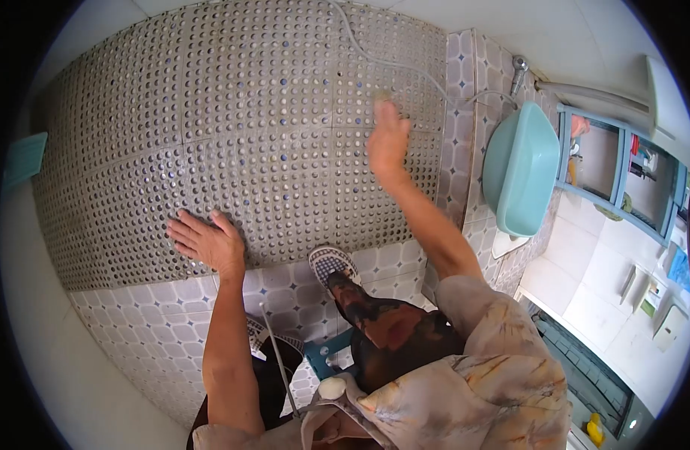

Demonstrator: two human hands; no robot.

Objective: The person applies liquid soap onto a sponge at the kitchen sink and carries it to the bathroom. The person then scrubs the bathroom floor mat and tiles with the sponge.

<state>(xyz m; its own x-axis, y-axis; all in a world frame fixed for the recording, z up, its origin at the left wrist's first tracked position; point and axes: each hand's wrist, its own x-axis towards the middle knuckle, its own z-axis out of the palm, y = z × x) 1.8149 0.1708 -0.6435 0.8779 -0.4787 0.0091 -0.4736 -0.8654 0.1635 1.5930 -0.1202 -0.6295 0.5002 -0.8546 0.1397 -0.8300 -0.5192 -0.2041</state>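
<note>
A grey mat (232, 97) dotted with rows of round holes or knobs covers much of the floor before me. My left hand (210, 241) lies flat on its near part, fingers stretched out and slightly apart, holding nothing. Farther forward, over the mat's right part, my right hand (390, 142) is blurred by motion. Its fingers look closed, and a small yellowish thing (383, 96) shows at their tips, too smeared to name. A thin pale hose (390, 63) runs across the mat beyond this hand.
On the right, a turquoise basin (531, 172) stands on a tiled ledge (460, 112) near a metal tap (519, 66). Beyond it is a blue shelf rack (622, 161). A teal stool (326, 356) is beneath me. Patterned tiles (157, 304) border the mat.
</note>
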